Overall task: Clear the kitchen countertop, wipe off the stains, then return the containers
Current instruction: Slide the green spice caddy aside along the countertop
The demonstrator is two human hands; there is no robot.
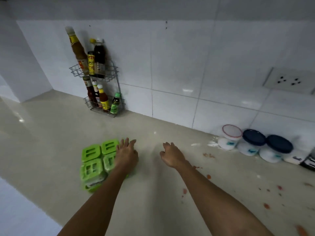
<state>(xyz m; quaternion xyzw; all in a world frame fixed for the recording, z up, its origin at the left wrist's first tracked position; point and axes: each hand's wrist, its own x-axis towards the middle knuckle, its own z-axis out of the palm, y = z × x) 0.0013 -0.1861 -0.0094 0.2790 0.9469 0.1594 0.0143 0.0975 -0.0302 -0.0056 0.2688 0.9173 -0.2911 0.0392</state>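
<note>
A green spice container set (92, 160) with several lidded compartments sits on the beige countertop (51, 133). My left hand (126, 155) lies flat on its right side, fingers spread and covering one compartment. Empty and with loosely spread fingers, my right hand (172, 155) hovers just to the right over bare counter. Red stains (208, 155) and white powder (212, 143) mark the counter at the right. Round white containers, one with a red-rimmed lid (232, 132) and two with dark blue lids (254, 137), stand against the wall at the right.
A wire rack (102, 92) of sauce bottles hangs on the tiled wall above the counter's back edge. A wall socket (289, 81) is at the right. A dark object (309, 161) shows at the right edge. The counter's front edge runs along the lower left.
</note>
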